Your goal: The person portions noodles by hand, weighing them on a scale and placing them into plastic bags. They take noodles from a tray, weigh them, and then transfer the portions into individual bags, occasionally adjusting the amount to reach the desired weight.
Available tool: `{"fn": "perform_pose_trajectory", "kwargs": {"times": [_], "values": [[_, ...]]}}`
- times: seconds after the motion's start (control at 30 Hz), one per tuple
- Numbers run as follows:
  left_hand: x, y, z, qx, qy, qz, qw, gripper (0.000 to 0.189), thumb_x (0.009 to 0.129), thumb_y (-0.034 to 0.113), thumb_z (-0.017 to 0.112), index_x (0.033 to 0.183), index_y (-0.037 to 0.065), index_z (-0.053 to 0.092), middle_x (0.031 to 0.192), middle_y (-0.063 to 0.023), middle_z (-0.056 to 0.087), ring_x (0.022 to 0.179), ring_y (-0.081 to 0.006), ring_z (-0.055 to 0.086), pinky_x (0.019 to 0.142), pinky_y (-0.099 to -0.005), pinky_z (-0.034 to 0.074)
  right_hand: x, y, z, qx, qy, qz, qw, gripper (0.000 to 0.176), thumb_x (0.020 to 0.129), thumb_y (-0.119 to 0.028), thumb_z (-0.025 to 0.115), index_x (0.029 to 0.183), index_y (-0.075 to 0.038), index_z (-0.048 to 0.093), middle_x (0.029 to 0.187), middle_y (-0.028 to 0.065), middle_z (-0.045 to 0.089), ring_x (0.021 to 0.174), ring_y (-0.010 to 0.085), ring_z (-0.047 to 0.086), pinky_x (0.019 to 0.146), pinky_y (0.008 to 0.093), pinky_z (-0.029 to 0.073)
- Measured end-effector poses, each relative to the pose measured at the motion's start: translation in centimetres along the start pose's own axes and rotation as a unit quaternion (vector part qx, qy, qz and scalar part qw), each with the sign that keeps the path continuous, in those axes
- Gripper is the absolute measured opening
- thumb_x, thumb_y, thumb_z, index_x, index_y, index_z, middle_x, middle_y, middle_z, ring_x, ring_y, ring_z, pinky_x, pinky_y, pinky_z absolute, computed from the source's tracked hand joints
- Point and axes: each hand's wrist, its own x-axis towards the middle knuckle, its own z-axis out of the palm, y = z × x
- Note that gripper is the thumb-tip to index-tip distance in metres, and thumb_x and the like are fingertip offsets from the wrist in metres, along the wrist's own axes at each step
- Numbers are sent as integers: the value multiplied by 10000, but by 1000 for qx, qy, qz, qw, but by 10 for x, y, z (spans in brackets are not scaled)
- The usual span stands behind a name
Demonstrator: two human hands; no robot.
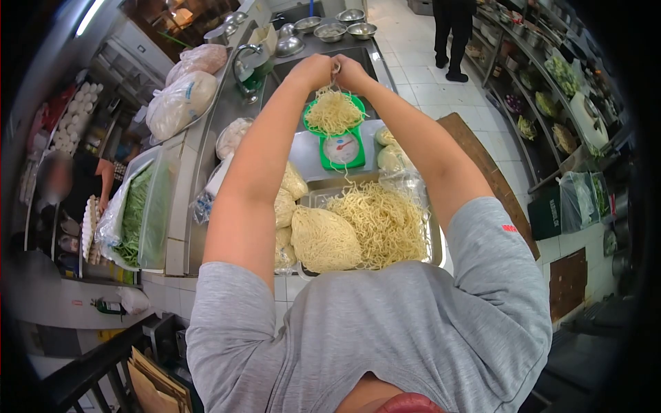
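Both my left hand [315, 71] and my right hand [352, 74] are closed and meet above a green kitchen scale [354, 160] with a round dial. A few noodle strands hang from between my fingers; the fingertips are partly hidden. Below them, a tangled heap of yellow noodles [334, 113] rests in the scale's green pan. One strand dangles past the dial toward the metal tray [436, 256]. Loose noodles [387, 224] fill the tray's right side, and a bag of packed noodles [323, 239] lies at its left.
More bagged noodles [284, 208] lie left of the tray. Beyond the scale are a sink [358, 62] and several metal bowls [330, 32]. A bin of green vegetables [138, 213] stands at left. One person [454, 34] stands at the back; another person's arm [107, 182] shows at left.
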Motion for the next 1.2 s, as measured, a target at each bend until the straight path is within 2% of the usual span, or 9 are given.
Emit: {"fn": "perform_pose_trajectory", "kwargs": {"times": [0.07, 0.3, 0.5, 0.63, 0.73, 0.8, 0.9, 0.97, 1.2], "values": [[-5, 1, 4, 31, -16, -11, 999, 184, 705, 85, 596, 854, 118, 699, 836, -147, 660, 818, -305, 639, 727, -387, 507, 12, 21, 7, 136, -9, 134, 982, 326, 713, -43, 651, 1031, 2, 601, 808, 162, 653, 647, 226, 653, 553, 330, 519], [-9, -4, 17, 53, 21, -60, 997, 173, 737, 159, 605, 888, 155, 690, 892, -104, 668, 863, -278, 640, 735, -397, 509, 21, 23, 9, 151, -159, 86, 972, 206, 724, -91, 670, 914, -13, 659, 761, 119, 654, 664, 192, 634, 602, 326, 510], [-11, -2, 39, -2, 19, -70, 997, 202, 764, 280, 634, 904, 145, 685, 920, -96, 669, 887, -271, 639, 753, -402, 506, 12, 21, 0, -17, 85, 58, 995, 211, 739, -124, 617, 928, -44, 666, 845, 137, 674, 813, 291, 640, 732, 375, 497], [-12, -9, 71, -33, -19, -78, 996, 281, 747, 359, 632, 923, 149, 694, 913, -110, 669, 867, -274, 634, 742, -398, 500, -46, -23, -33, 82, -30, 40, 995, 170, 813, -44, 533, 963, -10, 606, 773, 68, 639, 696, 109, 614, 584, 261, 506], [-19, -9, 81, -58, -24, -102, 993, 401, 728, 485, 642, 926, 141, 702, 938, -114, 667, 905, -288, 623, 781, -404, 493, -138, -54, -30, 106, -273, 119, 949, 176, 844, -130, 570, 980, -24, 605, 753, 79, 637, 689, 123, 615, 612, 283, 516], [-32, 3, 64, -31, -23, -112, 993, 471, 724, 528, 648, 982, 136, 689, 1021, -111, 651, 980, -283, 599, 818, -400, 486, -194, -30, -2, -75, -360, -24, 930, 291, 811, -327, 606, 932, -66, 649, 818, 127, 651, 777, 271, 622, 726, 385, 498], [-44, -5, 72, -24, 165, -70, 983, 581, 726, 566, 642, 1098, 120, 637, 1217, -118, 551, 1120, -290, 514, 885, -405, 459, -269, 16, 38, -257, -286, -132, 914, 224, 769, -267, 627, 909, -94, 654, 846, 138, 652, 797, 307, 623, 711, 410, 489], [-56, 1, 66, -32, 190, -77, 978, 604, 740, 557, 637, 1150, 114, 601, 1296, -122, 472, 1168, -298, 465, 913, -412, 442, -283, 16, 38, -274, -382, -107, 876, 210, 733, -235, 650, 899, -106, 655, 854, 139, 652, 802, 319, 624, 706, 422, 486], [-109, 16, 69, -92, 251, -85, 960, 599, 751, 534, 648, 1159, 99, 592, 1310, -164, 447, 1190, -323, 438, 920, -414, 429, -242, -54, -30, -176, -351, -6, 919, 121, 704, -166, 659, 809, -105, 666, 746, 113, 649, 727, 297, 622, 662, 403, 485]]}}
